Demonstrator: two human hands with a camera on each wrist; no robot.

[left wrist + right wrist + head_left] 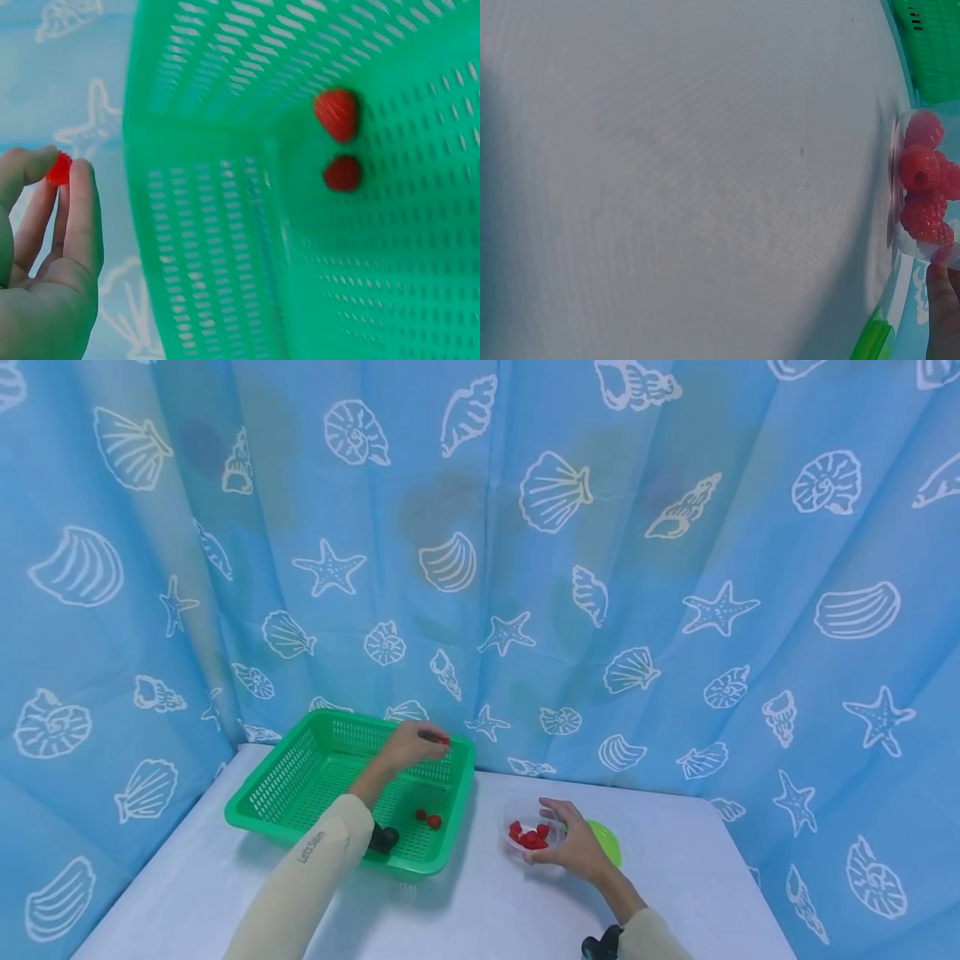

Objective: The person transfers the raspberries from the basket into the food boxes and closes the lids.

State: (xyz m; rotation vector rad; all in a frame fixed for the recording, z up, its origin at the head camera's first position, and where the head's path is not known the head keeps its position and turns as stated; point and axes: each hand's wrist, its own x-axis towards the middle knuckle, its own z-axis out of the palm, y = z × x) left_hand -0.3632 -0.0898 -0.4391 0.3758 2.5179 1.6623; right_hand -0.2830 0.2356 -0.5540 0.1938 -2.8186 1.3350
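Observation:
Between thumb and fingertips, my left hand (411, 747) pinches a small red berry (59, 169), high over the back right rim of the green plastic basket (246, 817). Inside the basket, a strawberry (337, 115) and a smaller, darker red berry (343, 173) lie on the slotted floor near one corner. To the basket's right, my right hand (576, 846) grips a clear plastic tub (511, 817), thumb and fingers around its side. Several raspberries (924, 174) are piled in the tub, which stands on the white tabletop. Only a fingertip of that hand shows in the right wrist view.
A bright green lid (606, 842) lies on the white table (697, 885) just behind the right hand. Blue curtains (480, 568) with white shell prints hang close behind the table and along both sides. A black device (385, 839) sits at the left wrist, over the basket's front.

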